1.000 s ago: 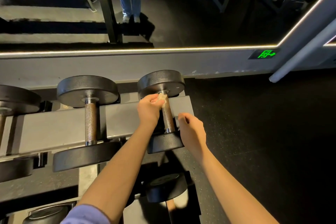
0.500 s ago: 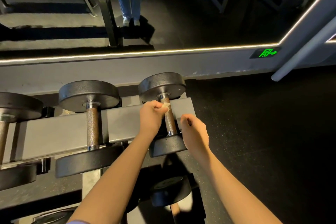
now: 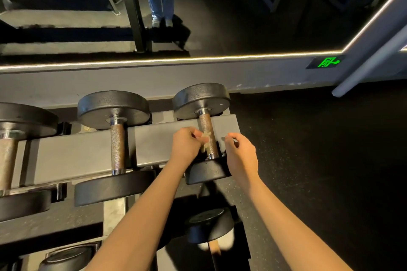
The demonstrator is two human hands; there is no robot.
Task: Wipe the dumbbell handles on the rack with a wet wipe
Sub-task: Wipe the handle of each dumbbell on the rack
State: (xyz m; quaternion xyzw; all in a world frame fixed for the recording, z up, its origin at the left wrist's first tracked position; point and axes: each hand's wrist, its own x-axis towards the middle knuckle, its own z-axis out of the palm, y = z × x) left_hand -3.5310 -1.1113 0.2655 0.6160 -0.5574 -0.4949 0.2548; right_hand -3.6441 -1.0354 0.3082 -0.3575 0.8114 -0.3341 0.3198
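Sliding down from the far head, the left hand (image 3: 187,147) now has the wet wipe (image 3: 206,141) at the middle of the handle (image 3: 204,123) of the right-end dumbbell (image 3: 201,100). The right hand (image 3: 241,155) stays just to the right of that handle. The left fingers pinch the crumpled wipe and press it against the left side of the knurled bar. The right fingers are loosely curled and hold nothing. This dumbbell lies across the grey rail of the rack (image 3: 88,149), at its right end, with its near head partly behind the left wrist.

One sign shows: a green lit exit sign (image 3: 327,62) low on the wall, with a running figure but no legible letters. Any marks on the dumbbell heads are too faint to read.

The middle dumbbell (image 3: 117,138) lies on the same rail, apart from both hands. A lower dumbbell (image 3: 209,224) sits on the tier below, between the forearms. Beyond the rack a light strip (image 3: 176,59) edges a mirror (image 3: 220,17), which reflects another rack and legs in blue jeans (image 3: 161,4). Black floor (image 3: 319,160) spreads to the right.
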